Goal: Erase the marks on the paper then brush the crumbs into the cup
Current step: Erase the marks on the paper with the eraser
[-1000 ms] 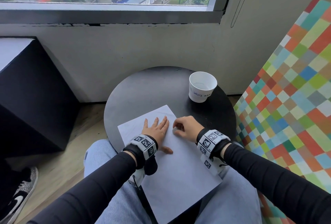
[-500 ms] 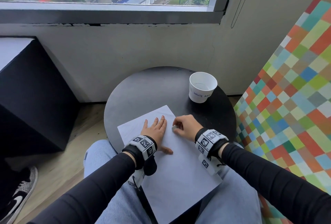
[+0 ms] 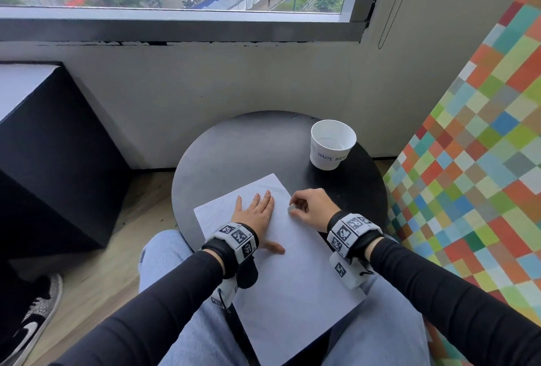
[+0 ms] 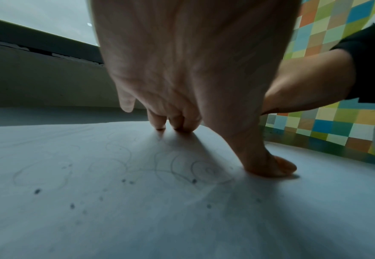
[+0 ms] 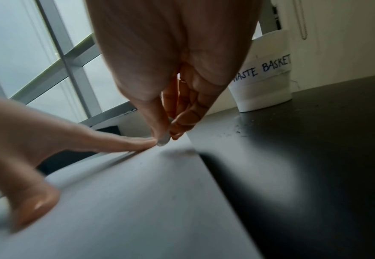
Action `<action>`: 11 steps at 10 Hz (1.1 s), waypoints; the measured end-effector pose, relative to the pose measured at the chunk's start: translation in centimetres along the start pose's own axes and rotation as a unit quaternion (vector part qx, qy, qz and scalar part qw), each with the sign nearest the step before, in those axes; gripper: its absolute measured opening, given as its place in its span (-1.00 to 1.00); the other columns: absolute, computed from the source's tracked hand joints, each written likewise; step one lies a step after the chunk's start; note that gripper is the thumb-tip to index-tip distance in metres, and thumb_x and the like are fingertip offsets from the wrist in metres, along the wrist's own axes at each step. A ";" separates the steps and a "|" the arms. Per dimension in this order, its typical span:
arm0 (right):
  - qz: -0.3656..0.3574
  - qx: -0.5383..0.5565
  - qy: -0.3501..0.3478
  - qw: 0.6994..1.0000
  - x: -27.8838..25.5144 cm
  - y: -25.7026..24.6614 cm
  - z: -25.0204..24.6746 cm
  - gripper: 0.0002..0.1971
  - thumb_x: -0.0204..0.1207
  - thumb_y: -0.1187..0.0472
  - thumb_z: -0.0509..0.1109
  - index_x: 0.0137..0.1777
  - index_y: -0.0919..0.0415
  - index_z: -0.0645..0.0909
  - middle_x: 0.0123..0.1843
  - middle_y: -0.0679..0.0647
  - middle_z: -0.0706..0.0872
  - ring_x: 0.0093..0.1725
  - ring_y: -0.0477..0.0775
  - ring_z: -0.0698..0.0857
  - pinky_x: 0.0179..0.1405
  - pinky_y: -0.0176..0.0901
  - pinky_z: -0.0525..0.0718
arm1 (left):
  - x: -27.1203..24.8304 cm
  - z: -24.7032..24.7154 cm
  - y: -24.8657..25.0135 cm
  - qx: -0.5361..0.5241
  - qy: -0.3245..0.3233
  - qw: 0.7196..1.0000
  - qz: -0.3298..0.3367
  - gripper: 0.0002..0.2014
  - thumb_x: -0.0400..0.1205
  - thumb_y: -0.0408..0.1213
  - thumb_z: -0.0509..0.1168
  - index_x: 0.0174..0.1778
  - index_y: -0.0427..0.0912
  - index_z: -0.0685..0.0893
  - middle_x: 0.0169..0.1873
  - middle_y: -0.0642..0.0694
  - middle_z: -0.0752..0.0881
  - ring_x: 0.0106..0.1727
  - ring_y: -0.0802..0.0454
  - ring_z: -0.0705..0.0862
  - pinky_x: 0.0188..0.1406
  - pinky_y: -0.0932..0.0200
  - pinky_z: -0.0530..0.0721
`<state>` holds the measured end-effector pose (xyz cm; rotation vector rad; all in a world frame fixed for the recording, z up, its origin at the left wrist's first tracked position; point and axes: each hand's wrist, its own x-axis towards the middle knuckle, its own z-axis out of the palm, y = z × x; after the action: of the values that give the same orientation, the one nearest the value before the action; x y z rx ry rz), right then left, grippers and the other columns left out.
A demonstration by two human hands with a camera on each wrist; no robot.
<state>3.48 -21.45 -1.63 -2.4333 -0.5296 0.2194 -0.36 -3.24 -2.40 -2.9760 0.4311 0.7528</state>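
- the round black bench (image 3: 234,155) is overhung at its near edge by the paper (image 3: 292,272).
- the cup (image 3: 332,144) stands near the bench's far right edge.
- the paper is pressed flat by the left hand (image 3: 254,213), fingers straight and apart.
- faint marks (image 4: 182,168) and crumbs (image 4: 36,191) are seen on it.
- the eraser (image 3: 292,208) is pinched in the right hand (image 3: 313,207) fingers at the paper's right edge.

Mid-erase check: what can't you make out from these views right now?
- Head view: pencil marks on the paper are too faint; only the left wrist view shows them.
- Eraser: mostly hidden by the right hand fingers in both views.
- Cup: its base can't be checked for crumbs.
- Paper under the left hand: covered.
- Right wrist view: crumbs on the table are blurred.
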 end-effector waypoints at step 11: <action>-0.020 -0.013 -0.019 1.000 0.6 -1.2 1.3 -0.92 0.40 0.29 0.45 -0.13 0.26 0.73 -0.37 -0.05 0.62 -0.42 -0.12 0.52 -0.33 -0.44 0.43 | -0.2 0.7 -0.3 -0.068 0.001 0.998 -0.017 0.36 0.37 0.55 0.26 0.70 -0.28 -0.36 0.70 -0.13 -0.39 0.73 -0.02 -0.33 0.68 -0.27 -0.21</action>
<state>3.31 -19.60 -1.88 -2.4462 -0.6004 0.2452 -0.75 -2.79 -2.90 -3.1000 0.3424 0.8077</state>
